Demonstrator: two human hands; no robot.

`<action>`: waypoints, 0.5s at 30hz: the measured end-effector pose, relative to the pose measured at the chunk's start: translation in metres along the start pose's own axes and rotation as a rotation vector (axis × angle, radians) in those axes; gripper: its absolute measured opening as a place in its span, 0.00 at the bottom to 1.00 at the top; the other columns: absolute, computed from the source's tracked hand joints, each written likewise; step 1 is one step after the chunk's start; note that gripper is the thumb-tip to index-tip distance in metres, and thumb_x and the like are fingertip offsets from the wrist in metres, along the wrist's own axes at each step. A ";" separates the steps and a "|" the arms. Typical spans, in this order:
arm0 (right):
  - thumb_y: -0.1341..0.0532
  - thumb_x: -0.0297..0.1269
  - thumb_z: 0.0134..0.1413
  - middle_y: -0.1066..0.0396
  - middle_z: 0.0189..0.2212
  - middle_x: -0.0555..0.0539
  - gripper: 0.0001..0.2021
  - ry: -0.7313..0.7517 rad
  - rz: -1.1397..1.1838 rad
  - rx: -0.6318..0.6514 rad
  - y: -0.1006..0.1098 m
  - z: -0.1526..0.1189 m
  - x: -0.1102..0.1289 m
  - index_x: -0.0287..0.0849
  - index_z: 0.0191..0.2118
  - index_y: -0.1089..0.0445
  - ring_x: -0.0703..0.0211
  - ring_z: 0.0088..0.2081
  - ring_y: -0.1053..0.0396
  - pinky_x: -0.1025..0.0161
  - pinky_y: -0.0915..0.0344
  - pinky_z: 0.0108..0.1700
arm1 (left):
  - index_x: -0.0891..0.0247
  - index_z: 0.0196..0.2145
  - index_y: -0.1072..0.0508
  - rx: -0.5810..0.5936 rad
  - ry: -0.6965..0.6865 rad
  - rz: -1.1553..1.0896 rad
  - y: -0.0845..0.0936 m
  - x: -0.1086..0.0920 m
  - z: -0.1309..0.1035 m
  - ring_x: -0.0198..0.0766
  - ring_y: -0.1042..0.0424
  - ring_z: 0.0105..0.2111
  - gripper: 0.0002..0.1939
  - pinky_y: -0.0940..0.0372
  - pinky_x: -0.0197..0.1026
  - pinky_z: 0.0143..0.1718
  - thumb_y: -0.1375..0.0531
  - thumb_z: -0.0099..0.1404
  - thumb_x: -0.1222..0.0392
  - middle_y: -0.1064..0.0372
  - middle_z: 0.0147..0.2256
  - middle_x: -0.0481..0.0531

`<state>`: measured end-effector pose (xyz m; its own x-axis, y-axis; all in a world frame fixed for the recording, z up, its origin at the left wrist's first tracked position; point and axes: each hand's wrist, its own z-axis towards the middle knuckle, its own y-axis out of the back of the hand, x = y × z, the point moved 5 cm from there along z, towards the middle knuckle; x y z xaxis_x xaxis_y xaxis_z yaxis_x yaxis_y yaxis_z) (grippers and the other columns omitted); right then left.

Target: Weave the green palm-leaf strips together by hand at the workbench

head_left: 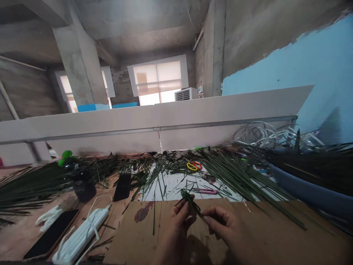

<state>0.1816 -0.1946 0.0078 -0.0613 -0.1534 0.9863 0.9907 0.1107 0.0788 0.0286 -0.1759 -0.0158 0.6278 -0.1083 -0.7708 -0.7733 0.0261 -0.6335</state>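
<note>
Between my two hands is a small bundle of green leaf strips, knotted or woven at its upper end. My left hand pinches the bundle near that thick end, thumb and fingers closed round it. Lower right, my right hand has its thumb and forefinger closed on the trailing strip ends. Both hands are above a brown cardboard sheet. Just beyond them lies a pink cutter on white paper, and farther back are scissors with yellow and red handles.
Long green leaves spread to the right, beside a blue basin. At left are a dark phone, another phone, a white power strip and a dark container. A white partition stands behind.
</note>
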 end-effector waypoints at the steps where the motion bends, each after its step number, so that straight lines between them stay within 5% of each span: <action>1: 0.35 0.44 0.51 0.28 0.25 0.50 0.10 0.002 0.006 0.017 -0.001 0.000 -0.001 0.43 0.32 0.24 0.59 0.27 0.33 0.66 0.39 0.28 | 0.61 0.37 0.19 0.005 0.001 -0.037 -0.001 0.001 0.001 0.36 0.32 0.35 0.22 0.38 0.38 0.39 0.24 0.44 0.51 0.26 0.36 0.52; 8: 0.34 0.47 0.50 0.29 0.25 0.51 0.12 -0.023 0.058 0.088 -0.008 0.009 -0.013 0.42 0.33 0.25 0.60 0.26 0.33 0.66 0.40 0.26 | 0.62 0.32 0.21 0.018 -0.018 -0.148 0.001 0.002 0.010 0.37 0.31 0.33 0.19 0.37 0.40 0.39 0.23 0.42 0.56 0.27 0.33 0.51; 15: 0.34 0.49 0.49 0.29 0.24 0.50 0.14 -0.043 0.104 0.062 -0.003 0.024 -0.013 0.43 0.33 0.24 0.58 0.26 0.33 0.64 0.38 0.29 | 0.63 0.33 0.20 0.037 0.008 -0.005 -0.001 -0.012 0.019 0.37 0.33 0.33 0.20 0.40 0.38 0.37 0.26 0.47 0.48 0.27 0.32 0.53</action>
<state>0.1768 -0.1695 -0.0020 0.0350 -0.0959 0.9948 0.9827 0.1846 -0.0168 0.0237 -0.1554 -0.0067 0.6310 -0.1164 -0.7670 -0.7662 0.0620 -0.6397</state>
